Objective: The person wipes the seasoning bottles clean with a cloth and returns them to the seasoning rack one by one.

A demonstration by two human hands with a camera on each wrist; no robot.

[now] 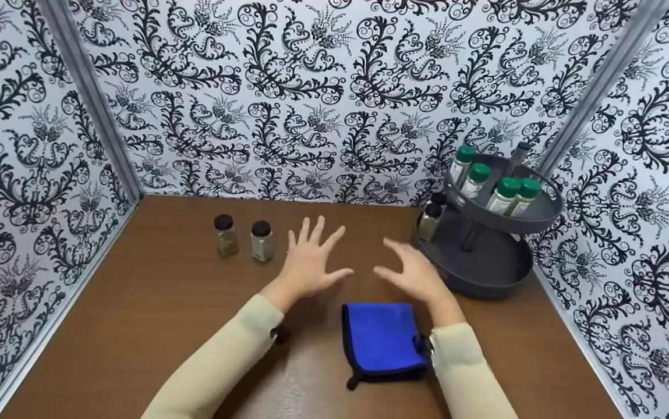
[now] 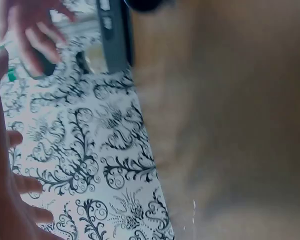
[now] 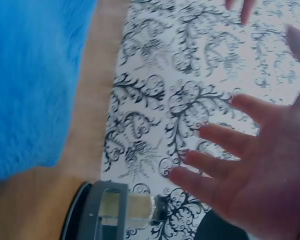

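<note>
My left hand [image 1: 309,265] hovers over the table with its fingers spread, holding nothing. Just left of it stand two spice jars with black lids, one with pale contents [image 1: 262,243] and one with greenish-brown contents [image 1: 227,240]. My right hand [image 1: 414,272], its fingers extended and apart, is beside the two-tier grey rack [image 1: 474,285] and holds nothing. In the right wrist view the right palm [image 3: 270,175] faces the camera. A folded blue cloth [image 1: 382,337] with black edging lies between the forearms, nearest the right wrist.
Several green-lidded jars [image 1: 503,195] stand on the upper tier of the rack. Black-lidded jars [image 1: 429,222] sit at the left of its lower tier. Patterned walls [image 1: 287,116] enclose the brown table [image 1: 154,279] at the back and both sides.
</note>
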